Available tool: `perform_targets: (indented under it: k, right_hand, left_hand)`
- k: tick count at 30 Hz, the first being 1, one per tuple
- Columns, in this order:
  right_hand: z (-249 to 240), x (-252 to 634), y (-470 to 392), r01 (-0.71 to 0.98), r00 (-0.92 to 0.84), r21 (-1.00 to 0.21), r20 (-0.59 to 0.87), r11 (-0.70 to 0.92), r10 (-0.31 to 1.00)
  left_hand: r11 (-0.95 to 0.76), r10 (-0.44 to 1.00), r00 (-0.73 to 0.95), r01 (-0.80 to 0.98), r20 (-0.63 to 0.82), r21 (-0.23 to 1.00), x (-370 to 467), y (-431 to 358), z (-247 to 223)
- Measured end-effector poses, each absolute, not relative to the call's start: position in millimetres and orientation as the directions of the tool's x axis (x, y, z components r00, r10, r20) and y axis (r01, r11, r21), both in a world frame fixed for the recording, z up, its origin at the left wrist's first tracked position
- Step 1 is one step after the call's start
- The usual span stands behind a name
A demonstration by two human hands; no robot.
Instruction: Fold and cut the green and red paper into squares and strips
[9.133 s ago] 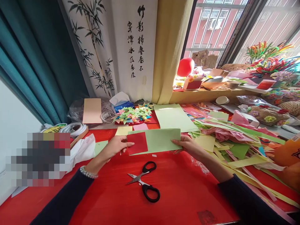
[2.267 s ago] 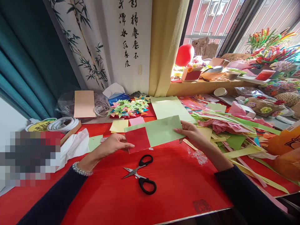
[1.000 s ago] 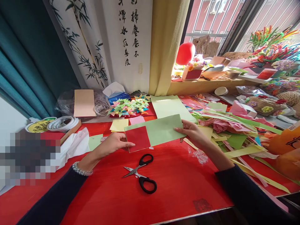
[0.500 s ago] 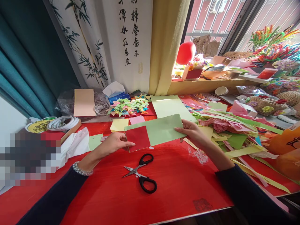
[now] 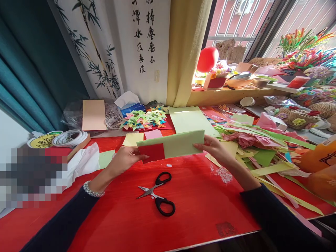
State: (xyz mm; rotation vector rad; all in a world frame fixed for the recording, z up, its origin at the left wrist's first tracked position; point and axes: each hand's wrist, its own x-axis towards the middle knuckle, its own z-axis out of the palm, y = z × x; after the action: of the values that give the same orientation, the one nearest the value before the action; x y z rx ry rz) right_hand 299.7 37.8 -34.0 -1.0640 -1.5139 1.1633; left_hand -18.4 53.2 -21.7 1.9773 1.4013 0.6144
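A long strip of light green paper (image 5: 181, 144) is stretched between my two hands above the red table. Over its left end lies a red paper square (image 5: 152, 153). My left hand (image 5: 128, 157) pinches the red square and the green strip together at their left edge, thumb in front. At the other end, my right hand (image 5: 210, 145) grips the green strip between thumb and fingers. Below the paper, scissors with black handles (image 5: 154, 194) rest on the table, blades partly apart and pointing left.
A heap of small colourful paper pieces (image 5: 144, 119) sits at the back, beside a large green sheet (image 5: 189, 119). Paper strips and scraps (image 5: 257, 143) cover the right side. White tape rolls (image 5: 70, 138) and crumpled white paper (image 5: 84, 162) lie on the left.
The green strip and red square have tilted, now looking flatter and more level, with their lower edge raised. A small white scrap beneath shows more fully. The scissors have stayed put.
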Motion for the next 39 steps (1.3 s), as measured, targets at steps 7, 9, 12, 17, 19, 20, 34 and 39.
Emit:
perform_targets:
  k: [7, 9, 12, 17, 19, 20, 34, 39]
  right_hand:
    - [-51, 304, 47, 0.174, -0.286, -0.972, 0.101, 0.156, 0.953]
    - [-51, 303, 46, 0.166, -0.3, -0.973, 0.103, 0.158, 0.948]
    - [-50, 301, 45, 0.144, -0.315, -0.976, 0.113, 0.165, 0.942]
    - [-49, 299, 45, 0.16, -0.329, -0.976, 0.086, 0.145, 0.94]
    - [-47, 300, 44, 0.161, -0.315, -0.977, 0.084, 0.14, 0.946]
    - [-45, 300, 44, 0.154, -0.31, -0.979, 0.079, 0.132, 0.947]
    - [-31, 299, 35, 0.113, -0.241, -0.987, 0.081, 0.111, 0.967]
    - [-30, 298, 34, 0.039, -0.214, -0.991, 0.116, 0.127, 0.97]
  left_hand:
    - [-0.335, 0.908, 0.415, 0.634, 0.059, 0.697, -19, 58, -33]
    - [-0.331, 0.908, 0.416, 0.634, 0.052, 0.699, -20, 59, -36]
    - [-0.335, 0.911, 0.408, 0.646, 0.061, 0.686, -21, 60, -37]
    - [-0.334, 0.917, 0.392, 0.657, 0.071, 0.676, -22, 61, -35]
    - [-0.298, 0.925, 0.378, 0.649, 0.044, 0.7, -22, 62, -34]
    - [-0.272, 0.928, 0.373, 0.635, 0.021, 0.723, -22, 62, -34]
    - [0.158, 0.861, 0.392, 0.401, -0.325, 0.902, -11, 53, -25]
    - [0.169, 0.87, 0.372, 0.393, -0.325, 0.904, -11, 54, -25]
